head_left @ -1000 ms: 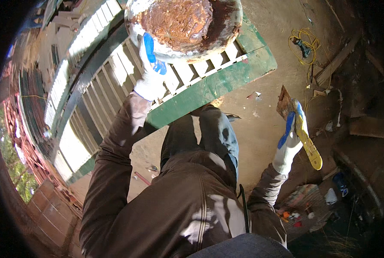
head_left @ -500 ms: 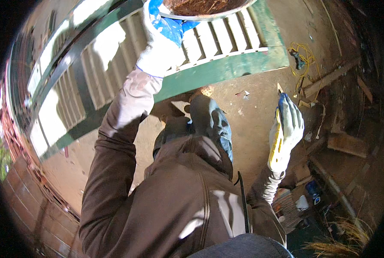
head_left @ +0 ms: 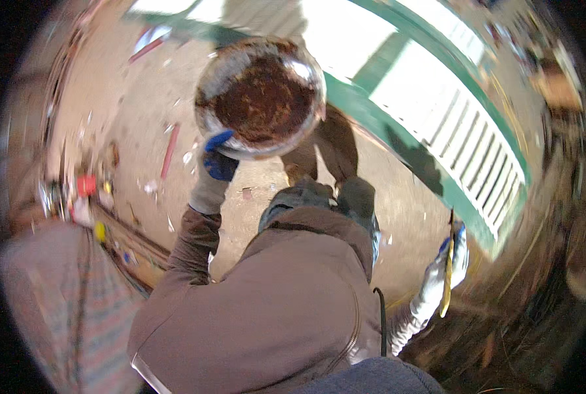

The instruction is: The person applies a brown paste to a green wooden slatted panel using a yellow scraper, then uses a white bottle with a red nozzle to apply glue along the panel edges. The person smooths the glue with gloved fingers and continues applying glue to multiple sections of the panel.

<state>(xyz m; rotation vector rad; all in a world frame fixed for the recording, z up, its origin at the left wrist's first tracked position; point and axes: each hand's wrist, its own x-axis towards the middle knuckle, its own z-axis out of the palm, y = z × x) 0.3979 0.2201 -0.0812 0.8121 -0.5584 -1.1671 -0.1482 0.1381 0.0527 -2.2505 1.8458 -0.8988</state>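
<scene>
My left hand (head_left: 215, 167), in a white glove with blue fingers, grips the near-left rim of a round metal basin (head_left: 304, 71). Dark brown residue coats the inside of the basin, whose opening faces me. Out to the right, my right hand (head_left: 460, 253), gloved the same way, is closed around a slim tool (head_left: 447, 282) with a yellow handle and a narrow dark tip pointing away from me. The tool is seen edge-on, so its exact kind does not show.
A green-framed panel (head_left: 464, 209) with white slats slants across the far right. On the floor at left lie a reddish strip (head_left: 170, 151) and small scraps. A striped cloth (head_left: 76, 308) lies at lower left, near blurred clutter with a red item (head_left: 86, 185). The right edge is smeared by motion.
My view has swung left, so the panel now sits farther right. The basin has come from the top edge into full view, still in my left hand. My right hand keeps its tool.
</scene>
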